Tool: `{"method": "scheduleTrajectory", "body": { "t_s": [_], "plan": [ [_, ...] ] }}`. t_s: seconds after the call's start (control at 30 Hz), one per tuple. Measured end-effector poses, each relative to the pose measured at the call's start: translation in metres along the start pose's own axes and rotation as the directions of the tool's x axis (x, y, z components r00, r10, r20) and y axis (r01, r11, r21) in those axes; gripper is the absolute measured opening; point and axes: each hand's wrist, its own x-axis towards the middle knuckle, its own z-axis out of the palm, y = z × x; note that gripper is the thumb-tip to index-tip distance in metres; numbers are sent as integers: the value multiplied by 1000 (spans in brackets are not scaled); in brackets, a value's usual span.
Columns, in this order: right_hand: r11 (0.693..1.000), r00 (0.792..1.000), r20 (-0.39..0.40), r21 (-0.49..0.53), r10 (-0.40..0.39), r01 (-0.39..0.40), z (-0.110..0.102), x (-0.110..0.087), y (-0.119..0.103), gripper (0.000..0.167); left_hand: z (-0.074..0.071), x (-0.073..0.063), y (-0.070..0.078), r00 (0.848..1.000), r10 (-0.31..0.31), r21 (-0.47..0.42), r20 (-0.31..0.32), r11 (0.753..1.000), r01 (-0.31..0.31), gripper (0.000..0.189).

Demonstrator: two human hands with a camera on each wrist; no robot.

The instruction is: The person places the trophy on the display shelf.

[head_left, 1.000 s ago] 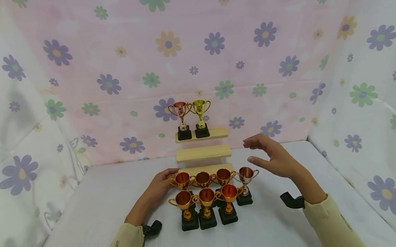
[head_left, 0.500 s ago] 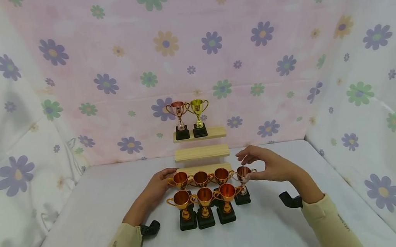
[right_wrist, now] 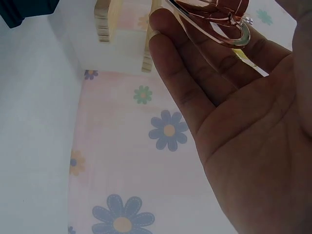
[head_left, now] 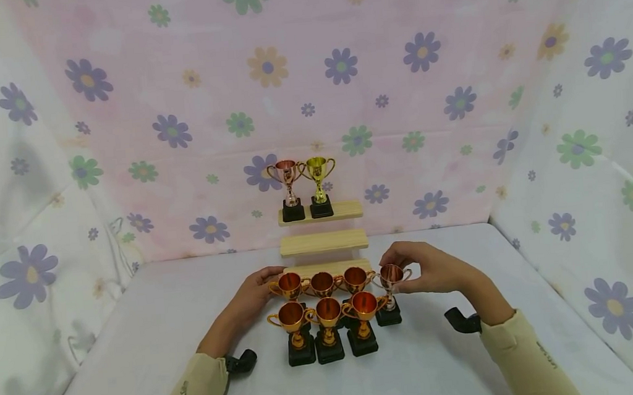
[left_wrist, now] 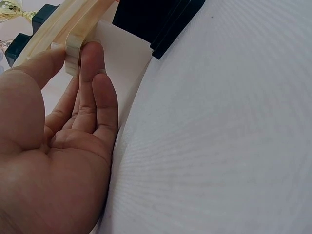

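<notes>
My left hand (head_left: pixel 253 297) pinches the left end of the wooden stepped stand's lowest step (left_wrist: pixel 74 48), thumb above and fingers beneath in the left wrist view. At the right of the group, my right hand (head_left: pixel 432 268) grips the cup of a rose-gold trophy (head_left: pixel 391 276), thumb in front and fingers behind; its black base (head_left: pixel 388 316) stands on the table. In the right wrist view the trophy's curved handle (right_wrist: pixel 239 39) lies against the fingers. Several orange-gold trophies (head_left: pixel 326 311) stand in two rows before the stand.
On the stand's top step (head_left: pixel 348 209) are a rose-gold trophy (head_left: pixel 287 174) and a yellow-gold trophy (head_left: pixel 317 171). The middle step (head_left: pixel 323 242) shows bare wood. Flowered cloth (head_left: pixel 307 80) hangs behind and at both sides of the white table (head_left: pixel 446 361).
My right hand has come down and left from above the table and closed around the rose-gold trophy's cup. The left hand stays on the stand.
</notes>
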Motion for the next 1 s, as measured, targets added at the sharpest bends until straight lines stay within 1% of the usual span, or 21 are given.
{"method": "scheduleTrajectory", "body": {
  "t_s": [0.2, 0.33, 0.53, 0.63, 0.8, 0.9, 1.0],
  "plan": [
    [1000, 1000, -6, -9, 10, -10, -1, 1, -2, 43, 0, 1, 2, 1000, -11, 0, -13, 1000, 11, 43],
    [1000, 1000, -17, -15, 14, -14, -1, 1, -2, 43, 0, 1, 2, 1000, -6, 2, -20, 1000, 6, 42],
    [1000, 1000, -31, -25, 4, -5, 0, -1, -1, 42, 1, -1, 2, 1000, 4, 15, -10, 1000, -3, 43],
    [999, 999, -41, -32, -5, 4, 0, -2, -2, 42, 2, -1, 2, 1000, -6, 2, -12, 1000, 6, 43],
    [998, 998, -52, -50, -43, 41, -2, -3, -2, 39, 3, -2, 1, 1000, -18, 19, -26, 1000, 18, 44],
    [995, 994, -73, -69, -78, 73, -4, -3, -2, 38, 4, -2, 0, 999, -26, 29, -37, 999, 27, 44],
    [993, 991, -95, -82, -89, 81, -7, -4, -2, 37, 4, -1, 0, 999, -26, 39, -40, 999, 28, 44]
  ]
}}
